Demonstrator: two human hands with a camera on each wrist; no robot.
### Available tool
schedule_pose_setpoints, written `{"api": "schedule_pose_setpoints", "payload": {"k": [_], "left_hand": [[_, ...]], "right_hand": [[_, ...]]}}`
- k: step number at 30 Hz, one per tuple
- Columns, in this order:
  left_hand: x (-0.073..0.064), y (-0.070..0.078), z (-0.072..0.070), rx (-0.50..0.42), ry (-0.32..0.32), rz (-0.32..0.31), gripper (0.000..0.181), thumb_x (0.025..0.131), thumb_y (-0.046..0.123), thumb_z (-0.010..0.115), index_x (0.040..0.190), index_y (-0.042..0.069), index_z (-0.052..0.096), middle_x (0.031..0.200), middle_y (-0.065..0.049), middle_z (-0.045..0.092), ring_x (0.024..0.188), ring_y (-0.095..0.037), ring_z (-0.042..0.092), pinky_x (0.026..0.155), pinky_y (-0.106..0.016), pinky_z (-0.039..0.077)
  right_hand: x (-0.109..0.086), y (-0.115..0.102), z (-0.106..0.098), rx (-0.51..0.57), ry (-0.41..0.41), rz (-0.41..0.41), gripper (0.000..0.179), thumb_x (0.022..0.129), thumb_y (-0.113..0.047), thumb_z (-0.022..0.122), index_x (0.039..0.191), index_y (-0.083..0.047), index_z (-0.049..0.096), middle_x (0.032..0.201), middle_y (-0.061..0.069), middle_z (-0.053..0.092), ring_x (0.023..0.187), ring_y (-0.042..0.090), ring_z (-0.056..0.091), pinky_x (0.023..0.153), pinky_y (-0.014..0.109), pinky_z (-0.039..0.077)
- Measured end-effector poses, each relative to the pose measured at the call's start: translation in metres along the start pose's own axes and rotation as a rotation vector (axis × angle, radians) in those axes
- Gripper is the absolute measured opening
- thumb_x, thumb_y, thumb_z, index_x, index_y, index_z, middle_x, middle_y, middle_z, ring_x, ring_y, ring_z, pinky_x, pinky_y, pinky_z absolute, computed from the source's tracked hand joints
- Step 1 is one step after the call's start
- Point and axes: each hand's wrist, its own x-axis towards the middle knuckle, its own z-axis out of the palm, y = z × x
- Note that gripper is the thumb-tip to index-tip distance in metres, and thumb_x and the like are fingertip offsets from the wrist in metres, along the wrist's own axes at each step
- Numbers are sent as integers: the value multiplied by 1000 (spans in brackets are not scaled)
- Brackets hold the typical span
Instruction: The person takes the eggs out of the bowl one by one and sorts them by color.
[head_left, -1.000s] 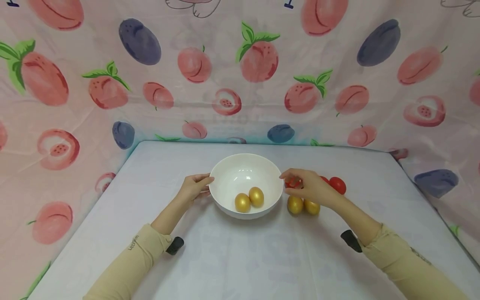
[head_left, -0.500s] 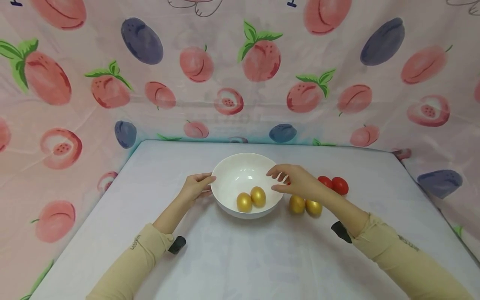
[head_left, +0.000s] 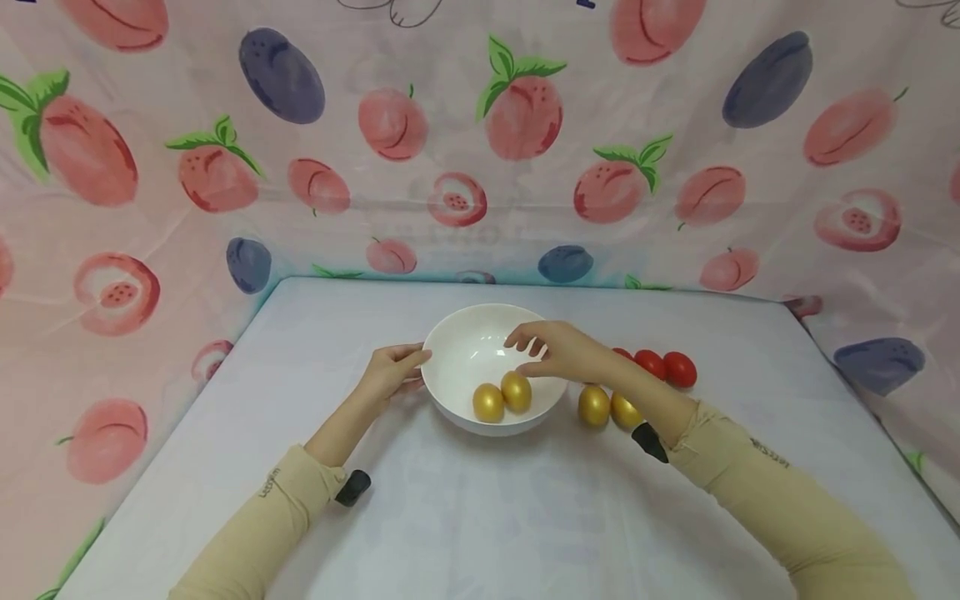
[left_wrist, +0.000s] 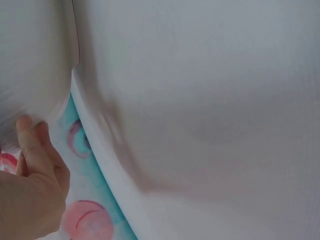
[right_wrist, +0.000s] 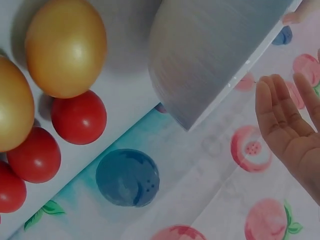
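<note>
A white bowl (head_left: 459, 337) sits on the table with two gold eggs inside, one left (head_left: 488, 404) and one right (head_left: 516, 392). My left hand (head_left: 384, 375) pinches the bowl's left rim, thumb over the edge and fingers against the outside; the left wrist view shows this hand (left_wrist: 37, 182) at the bowl's side (left_wrist: 32, 60). Over the right half of the bowl hovers my right hand (head_left: 562, 350), its thumb overlapping the right gold egg in the head view. In the right wrist view that hand (right_wrist: 290, 132) has spread, fairly straight fingers and holds nothing.
Right of the bowl lie two gold eggs (head_left: 594, 407), with several smaller red egg-shaped balls (head_left: 680, 369) just behind them, partly hidden by my right forearm. A white cloth covers the table (head_left: 480, 517). A fruit-print curtain (head_left: 450, 108) hangs behind and along both sides.
My right hand has moved left from the bowl's right rim to above its inside. My left hand keeps its hold on the rim, and the eggs and bowl have not moved.
</note>
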Motion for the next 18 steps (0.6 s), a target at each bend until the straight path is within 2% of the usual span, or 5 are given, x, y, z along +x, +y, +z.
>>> {"api": "schedule_pose_setpoints", "payload": {"k": [7, 18], "left_hand": [[0, -1, 1, -3, -7, 6, 44, 92, 19, 61, 130, -2, 54, 121, -21, 61, 69, -5, 64, 69, -20, 59], [-2, 1, 1, 9, 16, 6, 44, 91, 19, 61, 130, -1, 54, 120, -20, 61, 68, -4, 63, 66, -17, 58]], "right_hand": [[18, 7, -3, -23, -68, -27, 39, 84, -15, 71, 118, -1, 59, 110, 19, 64, 96, 28, 62, 86, 34, 57], [37, 17, -2, -102, -176, -35, 36, 84, -15, 70, 117, -3, 60, 113, 19, 62, 99, 30, 60, 88, 34, 56]]}}
